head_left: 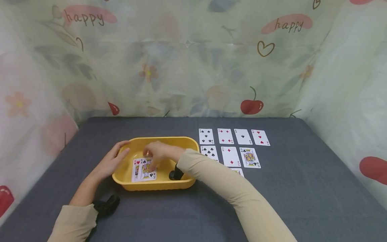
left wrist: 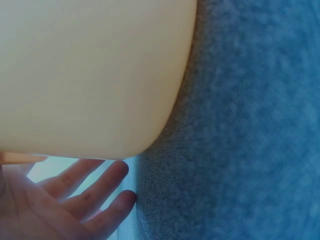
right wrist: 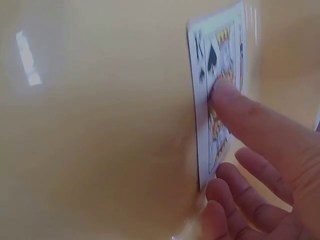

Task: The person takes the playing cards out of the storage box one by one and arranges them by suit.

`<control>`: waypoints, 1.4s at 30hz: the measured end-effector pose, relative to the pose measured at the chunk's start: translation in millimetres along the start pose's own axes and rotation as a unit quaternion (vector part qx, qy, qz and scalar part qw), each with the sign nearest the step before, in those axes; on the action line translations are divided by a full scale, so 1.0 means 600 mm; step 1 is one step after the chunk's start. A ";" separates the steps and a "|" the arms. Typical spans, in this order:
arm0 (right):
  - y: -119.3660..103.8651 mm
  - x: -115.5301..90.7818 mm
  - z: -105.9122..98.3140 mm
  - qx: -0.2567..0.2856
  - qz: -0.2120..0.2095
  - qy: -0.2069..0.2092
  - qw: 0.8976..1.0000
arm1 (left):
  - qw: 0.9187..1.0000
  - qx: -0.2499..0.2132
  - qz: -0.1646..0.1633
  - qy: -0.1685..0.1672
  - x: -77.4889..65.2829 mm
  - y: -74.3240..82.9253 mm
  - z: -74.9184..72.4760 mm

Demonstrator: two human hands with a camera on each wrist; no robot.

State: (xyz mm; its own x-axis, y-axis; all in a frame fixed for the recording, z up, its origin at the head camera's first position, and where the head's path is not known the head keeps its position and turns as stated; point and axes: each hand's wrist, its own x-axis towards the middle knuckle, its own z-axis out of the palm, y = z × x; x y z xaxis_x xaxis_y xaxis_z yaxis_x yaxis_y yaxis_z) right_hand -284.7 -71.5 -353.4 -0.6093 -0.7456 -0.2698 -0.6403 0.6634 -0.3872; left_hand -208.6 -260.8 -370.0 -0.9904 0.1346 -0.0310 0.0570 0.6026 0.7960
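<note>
A yellow plastic tray (head_left: 157,185) stands on the dark cloth. Inside it, at the left, a king of spades (head_left: 148,176) overlaps a king of hearts (head_left: 135,169). My right hand (head_left: 158,153) reaches into the tray and holds the king of spades, thumb (right wrist: 235,100) on its face and curled fingers (right wrist: 235,187) by its edge. How far those fingers go under the card cannot be made out. My left hand (head_left: 112,159) is at the tray's left rim, its fingers loosely extended; in the left wrist view the fingers (left wrist: 95,195) show beyond the tray's wall (left wrist: 90,90).
Right of the tray, face-up cards lie in rows, among them a four of diamonds (head_left: 225,136), a two of diamonds (head_left: 231,156) and a king of clubs (head_left: 250,158). My right sleeve (head_left: 223,181) partly covers another card (head_left: 239,171). Patterned curtains (head_left: 187,67) surround the table.
</note>
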 end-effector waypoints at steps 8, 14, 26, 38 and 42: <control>0.003 -0.003 -0.005 0.006 -0.007 -0.018 1.000 | 1.000 0.005 0.004 0.003 0.000 0.001 0.001; 0.013 -0.015 -0.023 0.092 -0.031 -0.026 0.995 | 1.000 0.006 0.005 0.006 0.001 -0.001 0.000; 0.040 -0.061 -0.062 0.214 -0.045 0.013 0.976 | 1.000 0.009 0.004 0.006 0.001 0.000 0.000; 0.088 -0.131 -0.093 0.278 -0.023 0.086 0.957 | 1.000 0.007 0.006 0.002 -0.001 -0.001 -0.001; 0.104 -0.158 -0.102 0.283 -0.014 0.104 0.953 | 1.000 0.007 0.003 0.001 0.000 -0.002 -0.001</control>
State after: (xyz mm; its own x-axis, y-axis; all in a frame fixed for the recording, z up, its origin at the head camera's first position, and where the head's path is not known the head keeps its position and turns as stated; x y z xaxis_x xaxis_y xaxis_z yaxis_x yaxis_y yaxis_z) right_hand -295.9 44.3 -297.9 -0.7128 -0.6948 -0.0955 -0.3381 0.4597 -0.8212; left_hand -208.5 -261.8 -370.6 -0.9902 0.1375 -0.0249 0.0654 0.6134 0.7870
